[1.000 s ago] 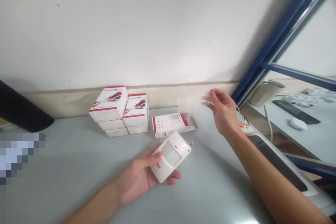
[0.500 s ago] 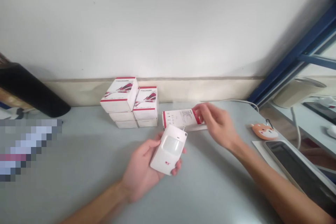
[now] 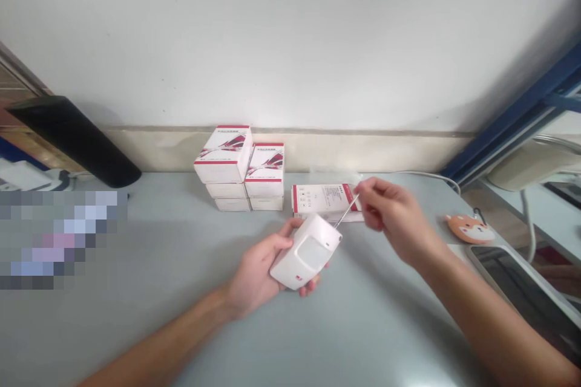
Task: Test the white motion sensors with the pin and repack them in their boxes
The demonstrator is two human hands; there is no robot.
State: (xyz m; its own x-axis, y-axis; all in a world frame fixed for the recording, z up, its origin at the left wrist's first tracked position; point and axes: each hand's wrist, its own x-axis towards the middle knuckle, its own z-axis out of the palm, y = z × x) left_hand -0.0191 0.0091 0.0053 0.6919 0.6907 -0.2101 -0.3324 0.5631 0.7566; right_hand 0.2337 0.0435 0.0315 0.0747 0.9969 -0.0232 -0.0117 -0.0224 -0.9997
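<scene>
My left hand (image 3: 256,269) cradles a white passive infrared motion sensor (image 3: 309,253), its fingers wrapped behind the casing and its lens facing up. A thin metal antenna (image 3: 347,211) runs from the sensor's top corner up to my right hand (image 3: 391,219), whose fingertips pinch its far end. Just behind that wire lies a flat white-and-red carton (image 3: 323,198), not touched by either hand.
Two stacks of white-and-red boxes (image 3: 238,168) stand against the wall on the grey table (image 3: 363,329). To the right lie an orange fox-shaped tag (image 3: 469,228) and a tablet (image 3: 521,293). A black object (image 3: 72,140) leans at the left.
My right hand has come down from above the flat carton to the sensor's corner. The thin wire now extends much longer from the sensor, and the view has tilted slightly.
</scene>
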